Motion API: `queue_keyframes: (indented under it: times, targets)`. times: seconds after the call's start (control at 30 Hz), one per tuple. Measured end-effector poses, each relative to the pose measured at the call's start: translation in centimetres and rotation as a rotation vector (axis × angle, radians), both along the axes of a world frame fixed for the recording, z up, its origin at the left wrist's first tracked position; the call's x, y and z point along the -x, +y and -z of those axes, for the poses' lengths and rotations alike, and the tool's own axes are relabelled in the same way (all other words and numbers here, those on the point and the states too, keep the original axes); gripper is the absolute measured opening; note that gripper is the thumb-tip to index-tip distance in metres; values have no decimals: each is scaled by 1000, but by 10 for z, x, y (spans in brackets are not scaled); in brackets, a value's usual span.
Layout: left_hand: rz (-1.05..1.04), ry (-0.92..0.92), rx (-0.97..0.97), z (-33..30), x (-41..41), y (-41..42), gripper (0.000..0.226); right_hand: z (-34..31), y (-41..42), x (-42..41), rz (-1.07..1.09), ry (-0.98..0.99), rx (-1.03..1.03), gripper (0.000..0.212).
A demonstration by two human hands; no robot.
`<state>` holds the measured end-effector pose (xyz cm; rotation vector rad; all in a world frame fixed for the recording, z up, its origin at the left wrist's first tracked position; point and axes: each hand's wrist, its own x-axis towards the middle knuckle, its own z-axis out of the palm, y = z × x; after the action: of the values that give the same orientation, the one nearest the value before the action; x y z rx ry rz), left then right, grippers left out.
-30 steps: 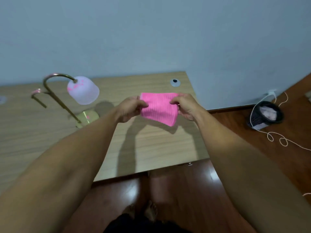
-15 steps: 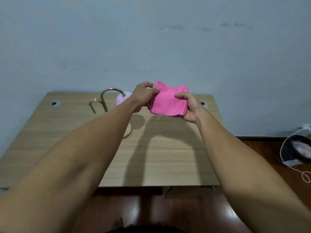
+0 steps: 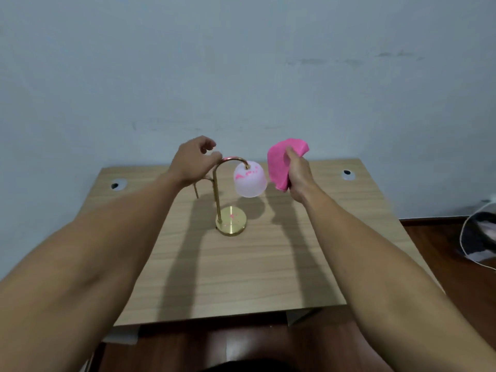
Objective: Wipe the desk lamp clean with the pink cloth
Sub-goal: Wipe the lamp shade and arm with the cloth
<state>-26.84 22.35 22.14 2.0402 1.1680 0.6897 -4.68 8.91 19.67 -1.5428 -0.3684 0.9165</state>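
Since a moment earlier, our left hand (image 3: pixel 194 162) released the pink cloth (image 3: pixel 280 162), fingers loosely curled beside the desk lamp (image 3: pixel 230 200) on the counter (image 3: pixel 268 264); our right hand (image 3: pixel 299 174) gripped it. Unsteadied, the lamp might tip.

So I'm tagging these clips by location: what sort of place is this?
Probably a room in a home or small office: a wooden desk with cable grommets against a plain painted wall, a small desk lamp, and a dark polished wood floor.
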Motion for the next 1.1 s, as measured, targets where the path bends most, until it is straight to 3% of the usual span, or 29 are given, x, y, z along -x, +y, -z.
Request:
queue_keyframes:
  times: [0.1, 0.2, 0.27, 0.33, 0.47, 0.67, 0.73, 0.83, 0.9, 1.1]
  targets:
    - [119, 150, -13, 17, 11, 8, 48, 12, 10, 38, 25, -180, -5, 47]
    - [184, 200, -57, 29, 13, 13, 37, 38, 21, 74, -36, -415, -5, 62]
    - [212, 206, -62, 36, 12, 18, 25, 60, 27, 90, -79, -636, 16, 60]
    - [240, 236, -96, 42, 11, 22, 26, 72, 27, 97, -14, -716, 7, 62]
    - [280, 225, -112, 45, 9, 27, 31, 81, 29, 97, 81, -686, -113, 52]
    - [301, 205, -67, 49, 8, 32, 26, 70, 42, 82, 289, -119, 85, 74]
    - [304, 200, -57, 50, 7, 31, 26, 68, 43, 83, 234, -231, 77, 70]
    - [305, 205, -54, 49, 7, 30, 25, 74, 37, 103, 93, -668, -36, 60]
    - [307, 211, -58, 48, 7, 31, 24, 87, 28, 116, 79, -793, -79, 61]
    - [322, 240, -45, 45, 7, 31, 21, 96, 16, 130, 231, -658, -118, 56]
